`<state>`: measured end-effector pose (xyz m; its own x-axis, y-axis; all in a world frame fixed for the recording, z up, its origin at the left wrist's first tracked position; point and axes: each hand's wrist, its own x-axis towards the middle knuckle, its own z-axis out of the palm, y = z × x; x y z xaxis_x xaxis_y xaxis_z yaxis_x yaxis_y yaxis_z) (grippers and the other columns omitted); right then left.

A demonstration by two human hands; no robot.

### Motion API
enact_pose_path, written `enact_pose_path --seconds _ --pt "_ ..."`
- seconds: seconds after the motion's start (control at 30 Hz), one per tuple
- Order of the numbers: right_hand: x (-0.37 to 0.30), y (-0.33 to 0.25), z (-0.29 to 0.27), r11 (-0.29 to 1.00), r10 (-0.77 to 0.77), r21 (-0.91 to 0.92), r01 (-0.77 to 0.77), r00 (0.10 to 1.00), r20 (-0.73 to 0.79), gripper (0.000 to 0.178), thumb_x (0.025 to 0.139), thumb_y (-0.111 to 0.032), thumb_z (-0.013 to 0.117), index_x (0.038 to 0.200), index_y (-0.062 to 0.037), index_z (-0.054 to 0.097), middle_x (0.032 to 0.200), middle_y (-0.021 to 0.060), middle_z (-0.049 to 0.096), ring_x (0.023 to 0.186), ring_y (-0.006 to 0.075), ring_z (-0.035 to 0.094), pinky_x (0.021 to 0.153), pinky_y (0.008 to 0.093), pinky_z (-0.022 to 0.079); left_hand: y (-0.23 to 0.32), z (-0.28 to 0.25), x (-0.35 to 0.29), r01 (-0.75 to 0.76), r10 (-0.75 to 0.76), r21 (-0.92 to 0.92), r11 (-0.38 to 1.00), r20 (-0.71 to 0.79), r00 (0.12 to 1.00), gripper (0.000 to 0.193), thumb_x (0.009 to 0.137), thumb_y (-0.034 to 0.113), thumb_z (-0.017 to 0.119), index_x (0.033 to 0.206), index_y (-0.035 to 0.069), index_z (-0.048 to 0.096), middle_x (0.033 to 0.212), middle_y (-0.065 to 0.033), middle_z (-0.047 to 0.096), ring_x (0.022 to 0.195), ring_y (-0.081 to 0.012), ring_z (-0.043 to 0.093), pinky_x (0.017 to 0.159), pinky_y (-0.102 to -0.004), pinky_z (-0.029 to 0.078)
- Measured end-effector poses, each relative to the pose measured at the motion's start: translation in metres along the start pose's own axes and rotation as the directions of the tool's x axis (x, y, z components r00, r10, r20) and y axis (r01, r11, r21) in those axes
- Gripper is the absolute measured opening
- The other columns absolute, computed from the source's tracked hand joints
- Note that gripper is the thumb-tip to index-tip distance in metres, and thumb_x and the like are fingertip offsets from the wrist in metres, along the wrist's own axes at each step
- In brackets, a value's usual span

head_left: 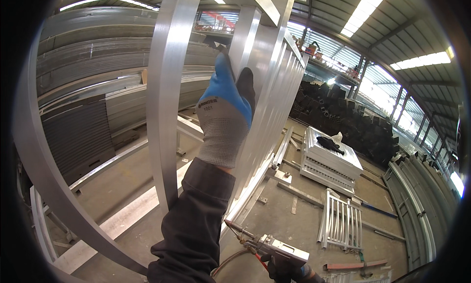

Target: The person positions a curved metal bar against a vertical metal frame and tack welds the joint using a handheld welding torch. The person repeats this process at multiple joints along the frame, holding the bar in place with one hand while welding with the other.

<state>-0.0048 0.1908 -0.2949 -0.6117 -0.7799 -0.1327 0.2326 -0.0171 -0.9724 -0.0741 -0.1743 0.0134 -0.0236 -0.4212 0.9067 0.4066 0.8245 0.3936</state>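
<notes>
My left hand, in a blue and grey coated glove, reaches up and closes round a shiny square metal upright of a tall barred frame. Its thumb shows on the right side of the upright; the fingertips are partly hidden. Low at the bottom edge, my right hand, in a dark glove, grips a handheld welding gun with a silver box-shaped body. The gun's thin nozzle points left toward the lower part of the frame. A red hose hangs under it.
Curved flat metal bars of the frame stand close on the left. Behind are stacked long metal profiles. To the right, a stack of white panels carries a black cloth, with a small barred panel nearer on the floor.
</notes>
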Motion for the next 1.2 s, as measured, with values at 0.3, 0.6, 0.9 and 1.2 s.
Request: enact_pose_path --seconds 0.3,0.6,0.9,1.2 --pt "0.004 -0.001 -0.006 1.0 0.016 0.017 -0.017 1.0 0.025 0.078 0.097 -0.058 0.061 0.141 0.0059 0.052 0.11 0.0125 0.069 0.085 0.0173 0.065 0.071 0.032 0.055 -0.004 0.001 0.0 -0.005 0.005 0.018 1.0 0.009 1.0 0.043 0.107 0.035 0.052 0.137 0.006 0.04 0.098 -0.0267 0.067 0.082 -0.0473 0.07 0.064 -0.0523 0.056" --pt "0.013 0.006 -0.02 0.995 -0.054 0.097 0.038 0.984 0.168 0.076 0.098 -0.057 0.061 0.142 0.0046 0.052 0.115 0.0128 0.069 0.088 0.0174 0.066 0.073 0.0326 0.056 0.0 0.0 0.0 -0.006 0.006 0.0 1.0 0.011 1.0 0.04 0.106 0.031 0.054 0.134 0.007 0.04 0.096 -0.0265 0.068 0.083 -0.048 0.07 0.067 -0.0543 0.056" --pt "-0.003 -0.013 0.0 0.998 -0.063 -0.017 0.061 0.99 -0.129 0.072 0.097 -0.049 0.067 0.144 0.0036 0.05 0.117 0.0122 0.068 0.091 0.0156 0.065 0.079 0.0318 0.057 0.008 -0.003 0.0 0.102 -0.107 0.074 0.992 0.072 0.992 0.039 0.109 0.035 0.051 0.138 0.009 0.046 0.109 -0.0234 0.071 0.098 -0.044 0.072 0.079 -0.0499 0.057" --pt "-0.001 -0.008 -0.009 0.996 0.02 -0.082 -0.026 0.998 -0.064 0.076 0.096 -0.053 0.066 0.143 0.0045 0.05 0.115 0.0122 0.068 0.09 0.016 0.066 0.077 0.0318 0.057 0.007 -0.003 -0.001 0.086 -0.091 0.074 0.993 0.058 0.994 0.039 0.109 0.033 0.052 0.139 0.01 0.046 0.109 -0.0239 0.071 0.097 -0.045 0.072 0.076 -0.0504 0.058"
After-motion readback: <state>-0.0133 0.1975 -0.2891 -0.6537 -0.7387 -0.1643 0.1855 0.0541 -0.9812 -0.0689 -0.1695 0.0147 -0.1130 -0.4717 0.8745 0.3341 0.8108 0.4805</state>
